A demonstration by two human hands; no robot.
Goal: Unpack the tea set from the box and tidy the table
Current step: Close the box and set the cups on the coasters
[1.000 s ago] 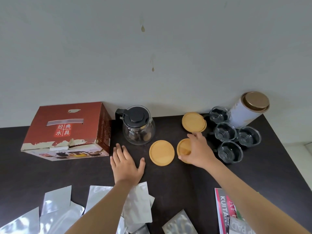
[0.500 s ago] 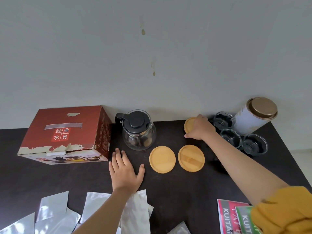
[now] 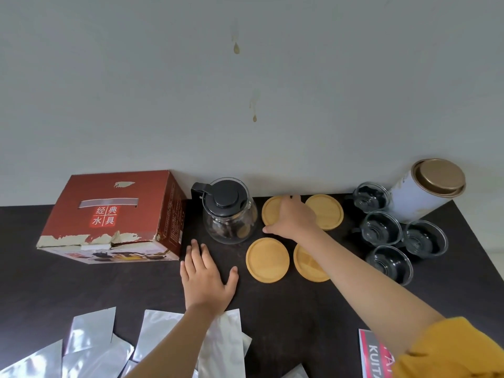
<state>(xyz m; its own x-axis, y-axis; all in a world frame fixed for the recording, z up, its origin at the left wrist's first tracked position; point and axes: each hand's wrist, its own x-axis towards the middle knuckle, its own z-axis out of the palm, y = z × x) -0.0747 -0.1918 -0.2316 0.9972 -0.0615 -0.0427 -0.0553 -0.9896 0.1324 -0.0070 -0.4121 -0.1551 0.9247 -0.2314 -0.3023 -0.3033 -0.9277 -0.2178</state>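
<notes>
Four round wooden coasters lie on the dark table (image 3: 286, 317). My right hand (image 3: 293, 221) covers the back-left coaster (image 3: 271, 211), with fingers at its far edge and thumb at its near edge. The back-right coaster (image 3: 326, 211) sits beside it. The front-left coaster (image 3: 267, 259) lies in full view, and my forearm partly hides the front-right coaster (image 3: 306, 267). A glass teapot (image 3: 229, 214) with a black lid stands left of the coasters. The red box (image 3: 109, 214) lies at the far left. My left hand (image 3: 206, 276) rests flat on the table.
Several glass cups (image 3: 380, 231) stand in a cluster at the right, next to a white tin (image 3: 420, 192) with a gold lid. Silver foil pouches (image 3: 223, 336) cover the front left. A red printed packet (image 3: 375, 356) lies at the front right. A wall runs right behind the table.
My right hand went from the front coaster to the back pile, then slid left with one coaster. That coaster now lies beside the teapot. My left hand stayed put.
</notes>
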